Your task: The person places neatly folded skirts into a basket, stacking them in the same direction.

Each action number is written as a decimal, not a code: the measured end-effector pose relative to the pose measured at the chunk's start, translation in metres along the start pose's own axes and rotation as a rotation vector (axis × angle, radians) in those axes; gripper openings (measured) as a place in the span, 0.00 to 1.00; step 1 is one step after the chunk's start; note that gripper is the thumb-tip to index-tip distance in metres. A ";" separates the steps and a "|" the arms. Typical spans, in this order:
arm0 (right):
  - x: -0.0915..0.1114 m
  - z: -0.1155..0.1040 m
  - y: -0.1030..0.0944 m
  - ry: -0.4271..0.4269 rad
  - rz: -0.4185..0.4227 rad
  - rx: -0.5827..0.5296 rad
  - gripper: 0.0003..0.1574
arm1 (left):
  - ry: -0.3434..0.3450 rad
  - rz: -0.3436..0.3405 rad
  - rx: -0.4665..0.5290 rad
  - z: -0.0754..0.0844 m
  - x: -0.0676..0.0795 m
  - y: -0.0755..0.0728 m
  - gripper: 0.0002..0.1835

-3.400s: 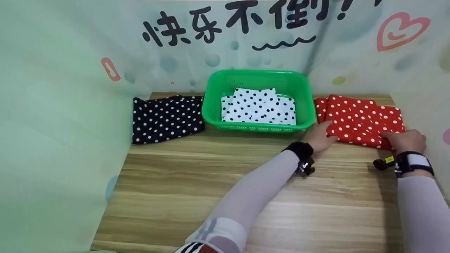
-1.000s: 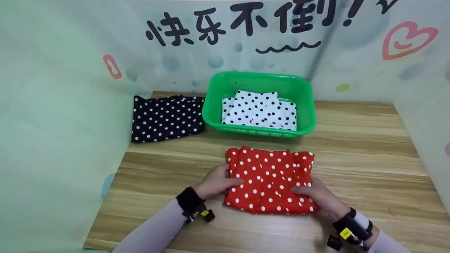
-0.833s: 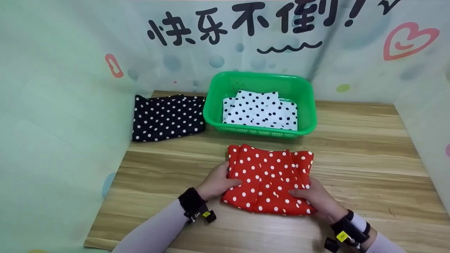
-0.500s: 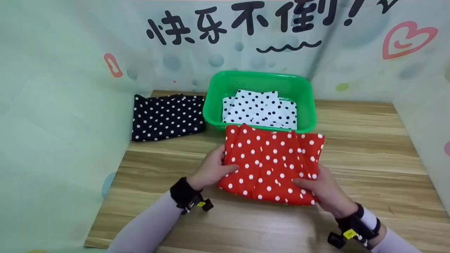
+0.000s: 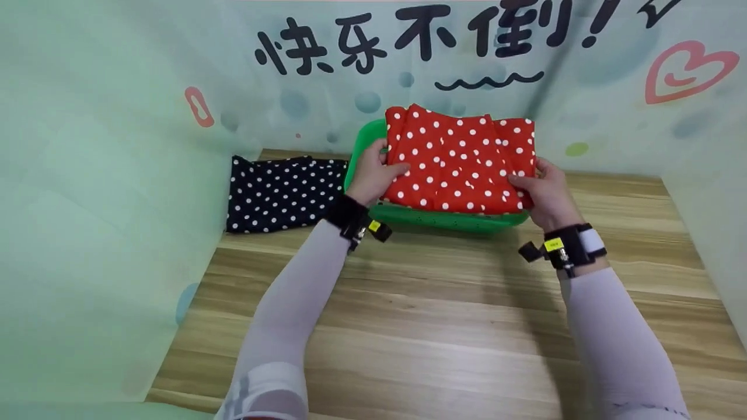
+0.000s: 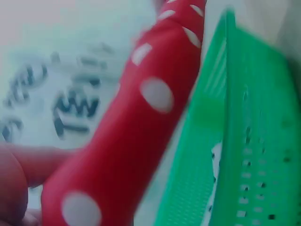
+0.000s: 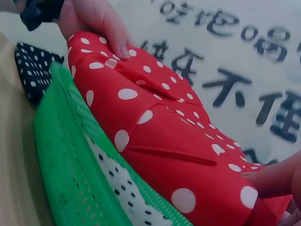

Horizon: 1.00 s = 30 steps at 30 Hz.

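Worktop (image 5: 402, 326): beneath the basket (image 5: 452, 220).
Red cloth (image 5: 461, 163): held over the basket, covering much of its opening.
Black cloth (image 5: 286, 195): folded, just left of the basket.
White cloth (image 7: 121, 182): inside the basket, under the red one.
Left hand (image 5: 373, 172): pinches the red cloth's left edge.
Right hand (image 5: 548, 195): pinches its right edge.
Change: red cloth has moved from the basket's front rim to above it; the carry looks nearly complete, release not yet made.

There are two hands (image 5: 372, 175) (image 5: 551, 198), two wristbands (image 5: 347, 214) (image 5: 569, 248), one basket (image 5: 449, 220), one red cloth (image 5: 461, 160), one black cloth (image 5: 286, 195) and one white cloth (image 7: 124, 186).
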State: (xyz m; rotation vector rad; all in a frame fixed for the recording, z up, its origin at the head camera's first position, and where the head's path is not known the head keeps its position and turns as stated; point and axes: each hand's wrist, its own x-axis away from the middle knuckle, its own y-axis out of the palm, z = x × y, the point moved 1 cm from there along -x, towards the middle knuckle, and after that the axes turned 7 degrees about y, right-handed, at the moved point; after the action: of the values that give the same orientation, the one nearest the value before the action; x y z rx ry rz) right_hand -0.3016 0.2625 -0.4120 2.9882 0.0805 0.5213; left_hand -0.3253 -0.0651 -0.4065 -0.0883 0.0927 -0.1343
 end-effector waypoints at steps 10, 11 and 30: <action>-0.018 0.009 0.012 -0.020 0.182 0.079 0.40 | -0.138 0.060 -0.138 -0.017 -0.033 -0.014 0.28; -0.014 0.010 0.012 -0.037 0.215 0.103 0.41 | -0.140 0.068 -0.182 -0.017 -0.031 -0.016 0.30; 0.041 0.054 0.085 -0.577 0.046 -0.026 0.12 | 0.184 0.335 -0.299 -0.027 0.028 -0.054 0.14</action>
State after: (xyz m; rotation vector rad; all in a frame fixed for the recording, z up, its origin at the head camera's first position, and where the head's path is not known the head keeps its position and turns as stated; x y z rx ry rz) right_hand -0.2420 0.1759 -0.4394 2.9862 -0.0435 -0.3427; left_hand -0.3073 -0.1243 -0.4306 -0.3573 0.3090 0.2078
